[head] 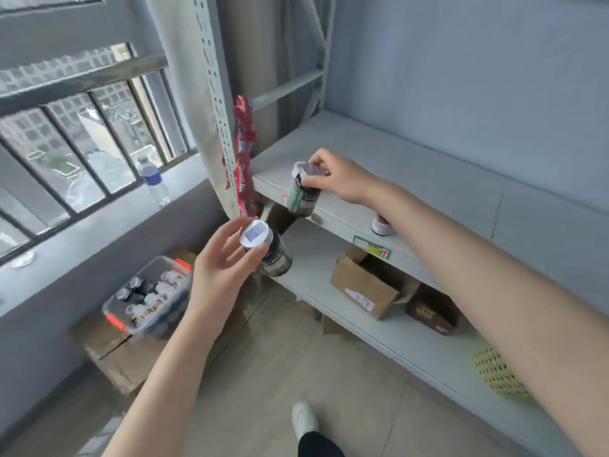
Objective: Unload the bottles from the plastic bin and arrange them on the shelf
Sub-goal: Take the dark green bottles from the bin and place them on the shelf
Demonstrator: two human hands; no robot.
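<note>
At the shelf (395, 166) edge, a bottle (301, 197) gripped by the right hand (339, 179) could be dropped if released early; a second bottle (276, 255) is clasped in the left hand (220, 262).

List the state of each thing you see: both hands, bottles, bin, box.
right hand: grips dark bottle by its cap, at shelf edge.
left hand: holds second bottle, capped, tilted.
plastic bin: no lid on, bottles inside.
cardboard box: flaps open.
water bottle: upright.
</note>
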